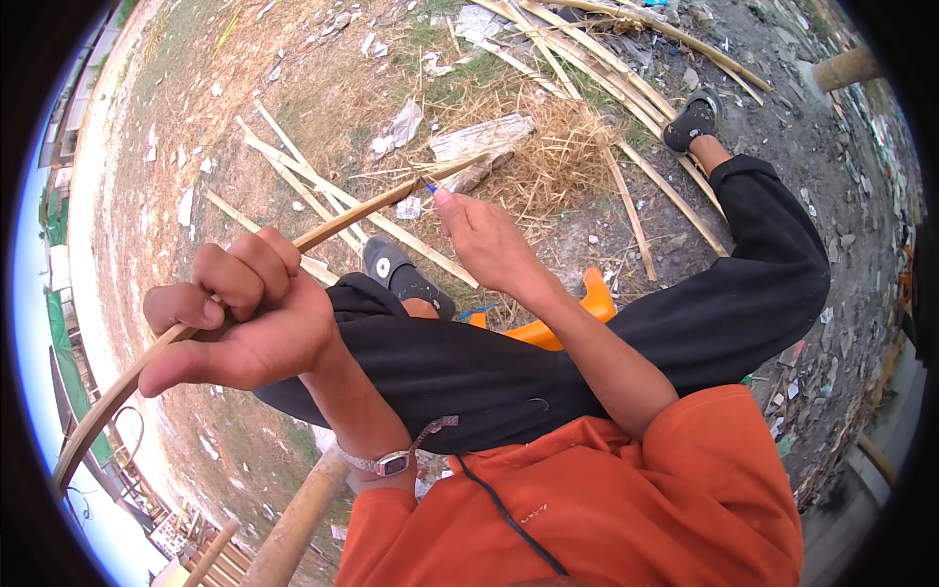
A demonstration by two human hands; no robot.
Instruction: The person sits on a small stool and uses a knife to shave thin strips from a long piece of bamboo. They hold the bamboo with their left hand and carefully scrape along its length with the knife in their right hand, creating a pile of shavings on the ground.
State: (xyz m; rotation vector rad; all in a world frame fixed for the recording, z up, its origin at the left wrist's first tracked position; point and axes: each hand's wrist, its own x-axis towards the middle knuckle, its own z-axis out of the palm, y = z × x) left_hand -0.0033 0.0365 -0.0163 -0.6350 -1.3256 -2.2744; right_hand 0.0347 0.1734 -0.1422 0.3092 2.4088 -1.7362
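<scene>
Bamboo strip [323, 230] runs long from our clenched left hand [240, 318] up-right to our right hand [484, 245] (pinching something small and blue at its far end); left nearer us.

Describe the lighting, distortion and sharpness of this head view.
Head view: even, soft daylight with no hard shadows; strong fisheye bending, so the bamboo strip curves toward the rim, with black corners; the left hand and right hand are sharp; the far ground softens at the edge.
</scene>
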